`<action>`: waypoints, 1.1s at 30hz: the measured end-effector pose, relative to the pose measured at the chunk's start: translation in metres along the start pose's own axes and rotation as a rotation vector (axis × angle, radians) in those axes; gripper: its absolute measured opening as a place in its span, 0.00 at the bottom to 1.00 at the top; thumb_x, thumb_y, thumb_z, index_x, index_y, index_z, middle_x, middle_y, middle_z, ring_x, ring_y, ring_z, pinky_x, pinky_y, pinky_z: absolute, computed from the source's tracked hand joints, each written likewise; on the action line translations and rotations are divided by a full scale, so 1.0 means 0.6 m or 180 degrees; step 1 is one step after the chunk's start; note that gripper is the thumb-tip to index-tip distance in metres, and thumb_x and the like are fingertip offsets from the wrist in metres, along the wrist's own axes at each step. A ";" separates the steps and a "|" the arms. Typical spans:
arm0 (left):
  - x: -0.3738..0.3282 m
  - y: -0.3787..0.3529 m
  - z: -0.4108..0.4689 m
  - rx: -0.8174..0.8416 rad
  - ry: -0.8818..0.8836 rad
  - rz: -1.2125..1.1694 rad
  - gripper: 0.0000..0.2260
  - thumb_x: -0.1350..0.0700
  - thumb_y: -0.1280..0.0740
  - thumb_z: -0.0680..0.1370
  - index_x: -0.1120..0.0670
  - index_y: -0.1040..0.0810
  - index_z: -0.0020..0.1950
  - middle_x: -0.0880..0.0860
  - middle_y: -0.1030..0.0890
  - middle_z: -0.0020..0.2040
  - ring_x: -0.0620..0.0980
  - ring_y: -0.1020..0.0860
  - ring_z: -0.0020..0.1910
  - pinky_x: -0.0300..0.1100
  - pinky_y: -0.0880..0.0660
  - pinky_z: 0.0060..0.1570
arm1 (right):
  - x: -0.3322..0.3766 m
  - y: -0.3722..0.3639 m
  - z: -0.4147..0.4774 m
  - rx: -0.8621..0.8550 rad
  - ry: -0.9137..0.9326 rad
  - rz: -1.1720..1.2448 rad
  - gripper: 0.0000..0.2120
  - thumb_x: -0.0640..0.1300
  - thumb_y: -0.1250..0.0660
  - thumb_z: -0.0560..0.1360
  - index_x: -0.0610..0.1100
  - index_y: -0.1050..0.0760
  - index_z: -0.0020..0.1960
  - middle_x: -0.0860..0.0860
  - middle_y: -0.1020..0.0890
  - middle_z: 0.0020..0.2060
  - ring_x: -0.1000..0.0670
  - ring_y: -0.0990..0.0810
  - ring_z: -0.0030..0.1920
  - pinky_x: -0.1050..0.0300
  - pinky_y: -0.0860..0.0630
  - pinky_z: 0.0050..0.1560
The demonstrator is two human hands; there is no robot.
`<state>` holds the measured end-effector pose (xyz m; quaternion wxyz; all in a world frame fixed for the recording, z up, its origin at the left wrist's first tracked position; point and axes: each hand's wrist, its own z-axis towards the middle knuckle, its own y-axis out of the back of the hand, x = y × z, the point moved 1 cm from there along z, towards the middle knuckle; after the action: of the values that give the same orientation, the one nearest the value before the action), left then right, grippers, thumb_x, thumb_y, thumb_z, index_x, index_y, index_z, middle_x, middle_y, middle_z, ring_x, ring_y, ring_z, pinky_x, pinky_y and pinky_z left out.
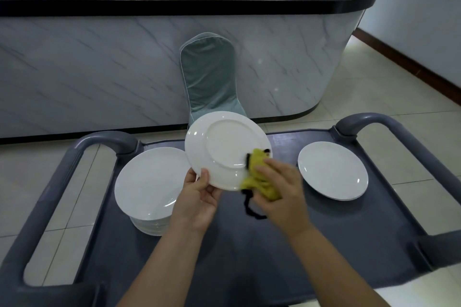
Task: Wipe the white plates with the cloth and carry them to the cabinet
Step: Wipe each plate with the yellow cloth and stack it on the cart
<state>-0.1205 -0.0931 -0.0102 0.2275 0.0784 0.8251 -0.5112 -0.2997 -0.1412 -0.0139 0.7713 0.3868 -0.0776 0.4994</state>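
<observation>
While the left hand (197, 197) pinches the held plate (224, 147) at its lower-left rim, thumb on the underside that faces the camera, the right hand (282, 189) is closed round a bunched yellow-green cloth (259, 164) and presses it against the plate's lower-right edge. The plate is tilted up, off the grey cart (249, 244), hanging above the gap between the two piles.

Risks, as I judge them:
- Support is a single rim pinch. A hard wipe from the right could lever the plate out of that hold and drop it onto the left stack (149, 182) just below, chipping both.
- A black cord or trim dangles from the cloth (it hangs under the plate's edge). It could snag on the rim mid-stroke.
- The plate's lower-left rim overlaps the left stack in view, so a low swing could clip it.

Counts:
- White plates: one in hand; a left stack of several, rims too fine to count; a right pile (333, 171) that looks like one plate, possibly two, since the edge is unclear.
- Cloths: one.
- Carts: one, with two looped handles.
- No cabinet is identifiable from here.
</observation>
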 end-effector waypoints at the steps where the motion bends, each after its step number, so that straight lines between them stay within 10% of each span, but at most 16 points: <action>1: -0.002 0.000 -0.001 0.0002 -0.0010 -0.0044 0.10 0.64 0.41 0.81 0.54 0.24 0.58 0.53 0.15 0.51 0.50 0.16 0.47 0.44 0.18 0.42 | -0.014 0.014 0.002 -0.0104 -0.0185 -0.0017 0.20 0.35 0.24 0.62 0.39 0.18 0.54 0.47 0.22 0.58 0.43 0.25 0.53 0.56 0.31 0.61; 7: 0.011 -0.021 0.000 -0.0077 0.0058 0.0197 0.08 0.63 0.41 0.81 0.55 0.24 0.56 0.57 0.17 0.50 0.49 0.16 0.40 0.41 0.19 0.36 | 0.030 -0.018 -0.015 0.0535 0.0874 0.0102 0.18 0.41 0.26 0.65 0.44 0.18 0.55 0.49 0.21 0.60 0.44 0.26 0.56 0.52 0.31 0.62; 12: 0.000 -0.014 -0.002 0.0031 -0.0059 0.0026 0.09 0.64 0.41 0.81 0.55 0.24 0.56 0.54 0.15 0.50 0.50 0.16 0.46 0.44 0.18 0.40 | -0.022 0.031 0.002 0.0213 -0.0001 -0.0052 0.20 0.35 0.22 0.61 0.41 0.17 0.53 0.49 0.21 0.57 0.41 0.24 0.51 0.53 0.30 0.61; 17: 0.017 -0.022 0.001 0.0039 0.0072 0.0420 0.08 0.61 0.41 0.82 0.56 0.26 0.58 0.56 0.15 0.45 0.50 0.16 0.40 0.42 0.19 0.36 | 0.038 -0.013 0.000 0.0871 0.0870 0.0136 0.16 0.43 0.28 0.66 0.46 0.17 0.53 0.51 0.20 0.58 0.42 0.24 0.54 0.51 0.29 0.60; 27: -0.015 0.001 -0.017 0.0852 0.0208 0.1704 0.11 0.62 0.33 0.72 0.58 0.23 0.54 0.56 0.17 0.48 0.52 0.17 0.45 0.45 0.18 0.39 | -0.095 0.064 0.136 0.0367 -0.1952 0.0826 0.14 0.41 0.26 0.71 0.53 0.19 0.54 0.55 0.19 0.52 0.56 0.21 0.53 0.60 0.25 0.58; 33: 0.003 -0.012 -0.019 0.0705 -0.0017 0.1848 0.13 0.63 0.33 0.71 0.60 0.24 0.54 0.58 0.17 0.47 0.52 0.17 0.43 0.43 0.19 0.38 | 0.036 -0.007 0.100 0.1086 0.0114 0.0490 0.20 0.44 0.26 0.66 0.47 0.19 0.58 0.53 0.24 0.61 0.49 0.29 0.58 0.68 0.41 0.67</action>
<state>-0.1283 -0.0867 -0.0009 0.3563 0.3339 0.7068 -0.5119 -0.2697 -0.1672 0.0364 0.6553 0.4959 -0.0074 0.5697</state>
